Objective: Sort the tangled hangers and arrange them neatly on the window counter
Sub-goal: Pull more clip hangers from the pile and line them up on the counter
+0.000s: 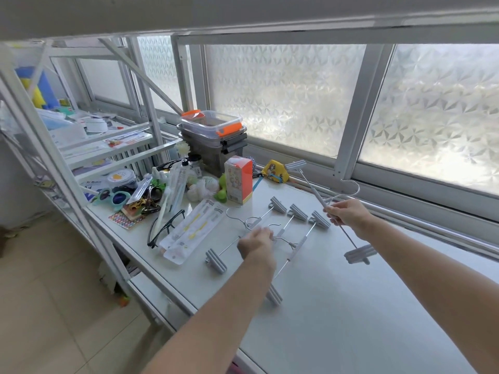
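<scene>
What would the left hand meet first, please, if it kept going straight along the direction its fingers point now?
Probably the wire hooks of the grey clip hangers lying on the counter, right past the left hand. The fingertips already sit over that tangle; whether they touch it is unclear from this single view.

Bright, soft daylight comes through the frosted patterned window panes (286,95) along the back, and the panes at the right blow out to near white. The pale tabletop (337,306) picks up an even sheen with only faint, diffuse shadows under what lies on it. The floor (40,292) at lower left sits dimmer and warmer. Wide-angle distortion bends the window frame (348,147) and the white rack (54,147) outward toward the edges, and the forearms stretch long at the bottom. The far left shelf clutter and the top edge look soft and smeared, while the centre is fairly sharp.
</scene>
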